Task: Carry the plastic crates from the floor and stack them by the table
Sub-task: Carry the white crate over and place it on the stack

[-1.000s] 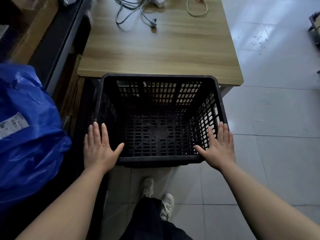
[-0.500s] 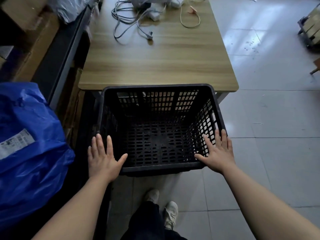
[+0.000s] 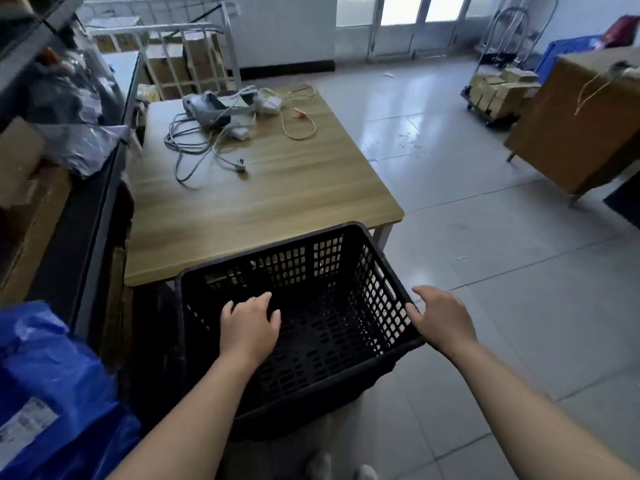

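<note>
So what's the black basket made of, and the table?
The black crate looks like moulded plastic with a matte finish: its walls and floor are a grid of even holes. The table top shows light wood grain with a smooth, slightly shiny surface, perhaps a laminate; its leg looks like pale painted metal.

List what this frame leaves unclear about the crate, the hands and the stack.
Head view only:
- Stack: what the black crate sits on is hidden by its own walls and floor.
- Left hand: it shows over the crate's inside; contact cannot be told.
- Right hand: at the right rim; fingertips hidden, grip unclear.
- Blue bag: cut off by the left edge; label blurred.
</note>
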### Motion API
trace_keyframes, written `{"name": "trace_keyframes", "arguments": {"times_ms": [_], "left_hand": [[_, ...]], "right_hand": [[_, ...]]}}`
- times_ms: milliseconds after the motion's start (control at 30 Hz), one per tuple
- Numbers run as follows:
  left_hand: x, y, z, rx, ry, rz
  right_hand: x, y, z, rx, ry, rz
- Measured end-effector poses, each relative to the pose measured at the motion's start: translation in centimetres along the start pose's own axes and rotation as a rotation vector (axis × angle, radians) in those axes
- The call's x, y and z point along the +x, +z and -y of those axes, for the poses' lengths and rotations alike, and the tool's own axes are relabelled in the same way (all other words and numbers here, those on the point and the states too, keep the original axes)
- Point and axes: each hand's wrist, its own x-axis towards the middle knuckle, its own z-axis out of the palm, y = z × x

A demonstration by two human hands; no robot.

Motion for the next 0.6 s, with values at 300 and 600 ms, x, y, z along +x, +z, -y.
{"name": "trace_keyframes", "arguments": {"times_ms": [300, 600], "left_hand": [[3.9, -2.4, -13.0, 0.055, 0.406, -0.034], [4.0, 1.7, -28.8, 0.160, 0.721, 0.041]], "right_hand": [[-2.9, -6.4, -6.6, 0.077, 0.278, -0.218], [-8.2, -10.5, -18.6, 0.088, 0.579, -0.317]]}}
